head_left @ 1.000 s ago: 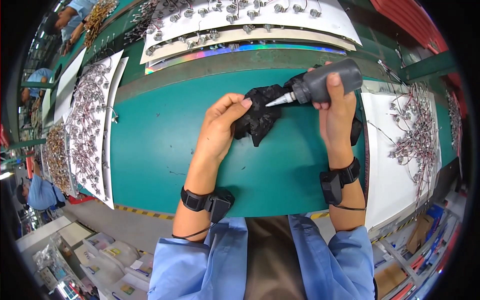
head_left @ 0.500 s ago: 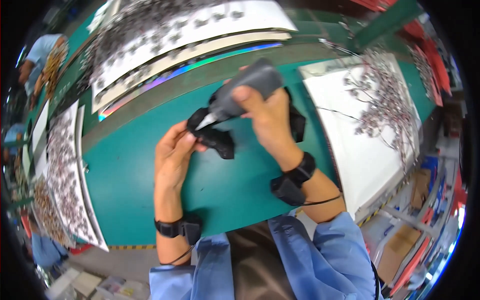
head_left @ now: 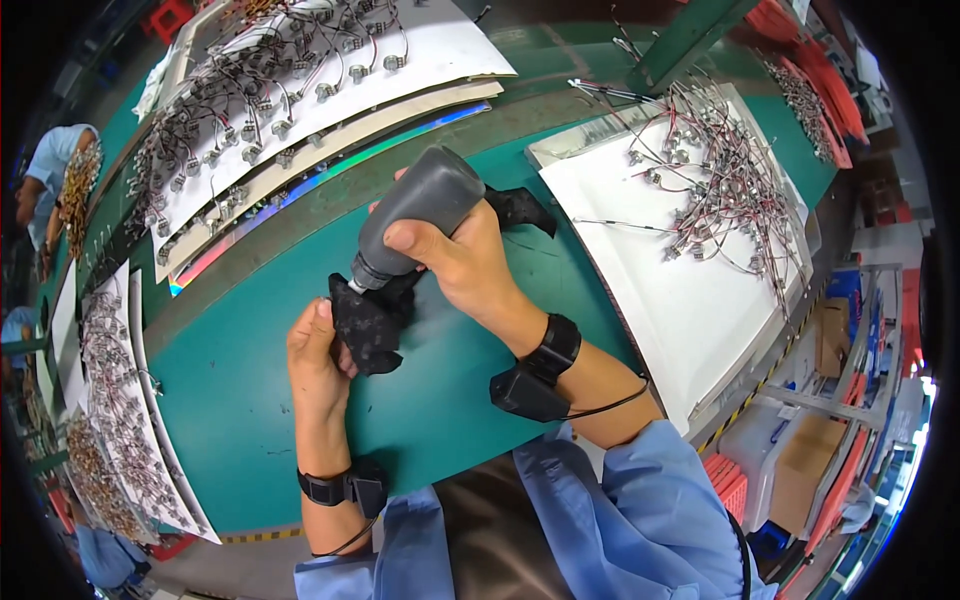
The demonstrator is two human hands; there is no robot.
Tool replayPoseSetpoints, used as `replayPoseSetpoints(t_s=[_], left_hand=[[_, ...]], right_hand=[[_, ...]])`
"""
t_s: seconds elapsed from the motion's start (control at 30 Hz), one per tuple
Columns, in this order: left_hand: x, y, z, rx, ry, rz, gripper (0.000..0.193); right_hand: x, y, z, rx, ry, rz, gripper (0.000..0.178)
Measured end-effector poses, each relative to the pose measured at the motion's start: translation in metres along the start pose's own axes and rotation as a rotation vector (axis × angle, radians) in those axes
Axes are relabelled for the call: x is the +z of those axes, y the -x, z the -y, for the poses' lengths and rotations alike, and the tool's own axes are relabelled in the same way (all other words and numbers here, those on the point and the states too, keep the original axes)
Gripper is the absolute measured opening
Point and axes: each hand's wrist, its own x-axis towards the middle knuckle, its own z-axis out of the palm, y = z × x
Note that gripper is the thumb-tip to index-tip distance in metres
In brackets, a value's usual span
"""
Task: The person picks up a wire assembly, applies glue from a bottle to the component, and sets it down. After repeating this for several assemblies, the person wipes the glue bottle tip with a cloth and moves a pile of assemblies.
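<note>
My right hand [head_left: 455, 255] is closed round a dark grey squeeze bottle [head_left: 435, 190], tilted with its base up and to the right. The bottle's white nozzle [head_left: 357, 287] points down at a crumpled black cloth [head_left: 368, 330]. My left hand [head_left: 320, 342] pinches the left edge of that cloth above the green table mat [head_left: 240, 400]. The tip of the nozzle is hidden by the cloth, so I cannot tell whether they touch. Behind my right wrist lies more black cloth [head_left: 522, 210].
White boards with heaps of small wired metal parts stand at the upper left [head_left: 260, 130], the left [head_left: 115, 370] and the right [head_left: 725, 190]. A green post [head_left: 690, 40] rises at the back. Another person [head_left: 55, 175] is at the far left.
The bottle has come left and is tipped more steeply, its nozzle now mostly hidden at the cloth. The cloth hangs lower and is more bunched. The whole view has shifted.
</note>
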Motion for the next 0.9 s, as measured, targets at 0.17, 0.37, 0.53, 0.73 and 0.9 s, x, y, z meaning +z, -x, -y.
replayPoseSetpoints(t_s=[0.17,0.37,0.53,0.73,0.9], left_hand=[[0.009,0.004,-0.003,0.019,0.113,-0.105,0.031],[-0.007,-0.009,0.010,0.127,0.127,-0.166,0.026],[0.001,-0.007,0.008,0.206,-0.082,-0.234,0.018],[0.042,-0.013,0.008,0.717,-0.846,-0.009,0.023],[0.072,-0.011,-0.001,0.771,-1.197,0.474,0.042]], right_hand=[[0.009,0.004,-0.016,-0.179,0.029,-0.038,0.056],[-0.011,-0.004,-0.002,-0.151,-0.140,-0.486,0.035],[-0.020,-0.014,0.019,-0.217,-0.325,-0.481,0.034],[-0.021,-0.007,0.034,-0.305,-0.306,-0.457,0.034],[-0.025,0.029,0.076,-0.392,-0.348,-0.567,0.037]])
